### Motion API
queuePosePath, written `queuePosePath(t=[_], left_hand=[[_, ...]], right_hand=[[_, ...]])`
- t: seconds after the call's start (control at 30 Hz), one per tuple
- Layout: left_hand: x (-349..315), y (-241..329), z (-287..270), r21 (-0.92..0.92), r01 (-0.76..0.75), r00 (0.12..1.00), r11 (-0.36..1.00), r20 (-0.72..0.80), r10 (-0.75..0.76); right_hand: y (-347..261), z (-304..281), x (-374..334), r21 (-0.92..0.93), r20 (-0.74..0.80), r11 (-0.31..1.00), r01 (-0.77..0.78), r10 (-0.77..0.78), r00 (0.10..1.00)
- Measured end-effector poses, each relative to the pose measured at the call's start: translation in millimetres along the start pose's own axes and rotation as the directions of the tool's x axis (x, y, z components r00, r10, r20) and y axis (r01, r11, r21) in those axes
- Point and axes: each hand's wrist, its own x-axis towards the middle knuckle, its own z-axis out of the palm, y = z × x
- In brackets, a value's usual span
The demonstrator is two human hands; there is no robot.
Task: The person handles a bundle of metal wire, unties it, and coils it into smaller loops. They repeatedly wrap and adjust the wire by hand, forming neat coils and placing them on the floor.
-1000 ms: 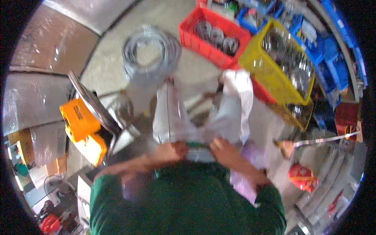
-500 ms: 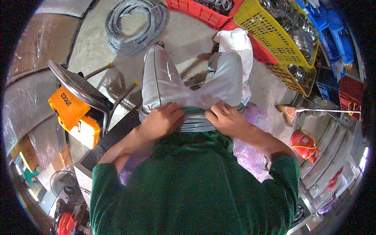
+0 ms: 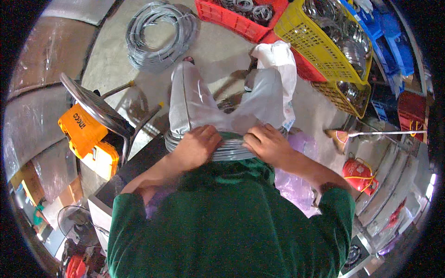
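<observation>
Around my waist, across my lap, lies a coil of grey wire [image 3: 232,152], its many strands bundled side by side. My left hand [image 3: 200,144] is closed over the coil's left part, fingers curled around the strands. On the right part, my right hand [image 3: 265,142] grips the same coil with its thumb and fingers. A short stretch of strands shows between the two hands; the rest runs behind them and around my sides. Another, larger coil of grey wire [image 3: 134,39] rests on the floor ahead, to the left of my feet.
A metal-framed chair [image 3: 99,109] and orange cases [image 3: 104,160] stand at the left. Ahead to the right are a red crate [image 3: 227,16] and a yellow crate [image 3: 306,41] holding metal coils. A broom [image 3: 371,133] and a red gas cylinder [image 3: 356,173] are at the right.
My view has tilted slightly, so the floor coil and crates sit a little lower. Both hands stay on the wire coil, with only small shifts.
</observation>
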Motion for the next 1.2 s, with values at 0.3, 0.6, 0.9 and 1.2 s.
queuePosePath(t=[0.3, 0.6, 0.9, 1.2], left_hand=[[39.5, 42.0, -29.8, -0.319, 0.019, 1.000, 0.948, -0.011, -0.023], [28.7, 7.6, -41.2, -0.428, 0.162, 0.953, 0.889, 0.302, -0.028], [-30.3, -29.0, -7.0, -0.420, 0.275, 0.952, 0.865, -0.009, -0.307], [37.7, 1.0, -127.7, -0.493, 0.097, 0.931, 0.865, -0.263, -0.254]], right_hand=[[9.1, -23.5, -25.2, 0.223, 0.198, 0.946, -0.235, 0.193, 0.961], [-7.7, -57.6, -56.9, 0.577, -0.146, 0.787, -0.220, 0.364, 0.920], [3.2, -139.5, -131.5, 0.398, -0.665, 0.838, -0.373, 0.543, 0.513], [18.5, -326.4, -158.9, 0.185, -0.813, 0.876, -0.446, 0.391, 0.431]])
